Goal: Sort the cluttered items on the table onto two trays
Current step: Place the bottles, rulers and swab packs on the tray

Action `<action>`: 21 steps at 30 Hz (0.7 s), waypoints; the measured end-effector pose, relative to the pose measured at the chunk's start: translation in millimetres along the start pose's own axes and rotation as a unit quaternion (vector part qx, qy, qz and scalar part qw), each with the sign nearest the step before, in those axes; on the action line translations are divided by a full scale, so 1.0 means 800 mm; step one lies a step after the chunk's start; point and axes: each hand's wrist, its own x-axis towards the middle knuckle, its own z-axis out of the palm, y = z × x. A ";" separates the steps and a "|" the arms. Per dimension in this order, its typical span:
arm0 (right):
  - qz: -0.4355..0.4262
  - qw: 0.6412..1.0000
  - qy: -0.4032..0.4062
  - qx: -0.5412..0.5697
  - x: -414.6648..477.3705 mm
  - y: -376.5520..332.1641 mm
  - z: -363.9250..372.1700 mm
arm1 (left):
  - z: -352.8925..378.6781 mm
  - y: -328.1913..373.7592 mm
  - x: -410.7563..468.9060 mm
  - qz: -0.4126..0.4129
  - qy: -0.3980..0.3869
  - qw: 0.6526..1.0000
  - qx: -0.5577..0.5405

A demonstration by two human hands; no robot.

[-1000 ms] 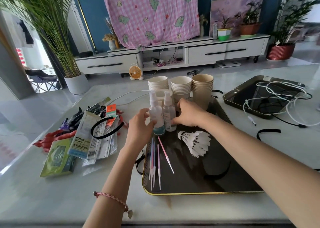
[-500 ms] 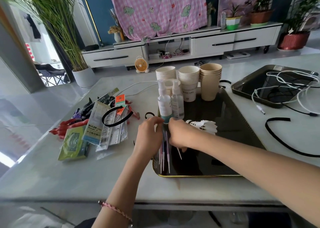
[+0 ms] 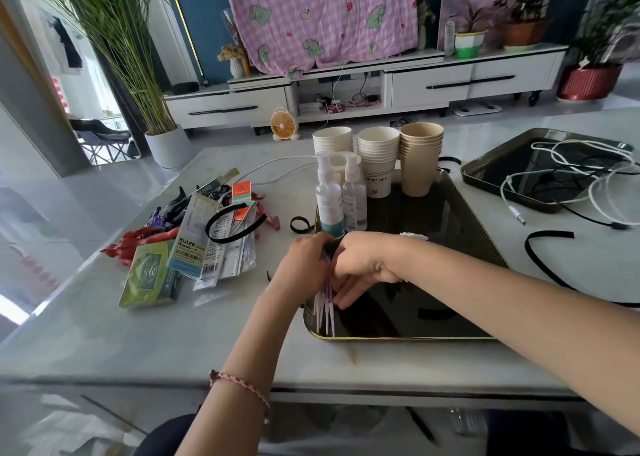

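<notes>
Pink and white, the slender pink sticks [image 3: 325, 312] lie bunched in the near left corner of the dark near tray [image 3: 398, 337]. Their long axis runs straight toward the person and their thin tips almost reach the gold rim. The bundle sits directly between the two hands. The left hand [image 3: 304, 265] comes in from the tray's left edge with fingers curled against the upper ends. The right hand [image 3: 367, 265] reaches across the tray and lays fairly straight fingers [image 3: 343, 298] along the right side of the sticks. Neither hand is nearer, since both touch the bundle. Squaring it up likely means pressing inward across that axis. Two spray bottles [image 3: 329, 199] stand just beyond the hands on the same tray. The ruler pack [image 3: 194, 244] and black headband [image 3: 235, 223] wait unsorted on the table to the left.
</notes>
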 end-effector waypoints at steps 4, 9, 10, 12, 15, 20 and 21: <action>-0.012 0.999 -0.009 0.051 0.002 0.004 0.006 | 0.002 0.002 0.001 0.005 -0.016 0.999 0.050; -0.002 1.000 0.004 0.026 0.005 0.006 0.001 | 0.004 0.004 -0.001 0.023 -0.027 0.995 0.092; 0.000 1.000 0.007 0.018 0.005 0.006 -0.001 | 0.004 0.004 -0.002 0.027 -0.024 0.995 0.095; 0.003 1.000 0.009 0.013 0.005 0.006 -0.004 | 0.006 0.003 -0.002 0.033 -0.012 0.995 0.095; 0.006 1.000 0.005 0.012 0.005 0.006 -0.008 | 0.006 0.002 -0.002 0.032 0.006 0.995 0.098; 0.005 1.000 -0.013 0.002 0.005 0.006 -0.007 | 0.004 -0.005 -0.002 0.048 0.019 0.994 0.095; 0.006 1.000 -0.014 0.001 0.005 0.007 -0.008 | 0.002 -0.005 -0.003 0.048 0.020 0.995 0.082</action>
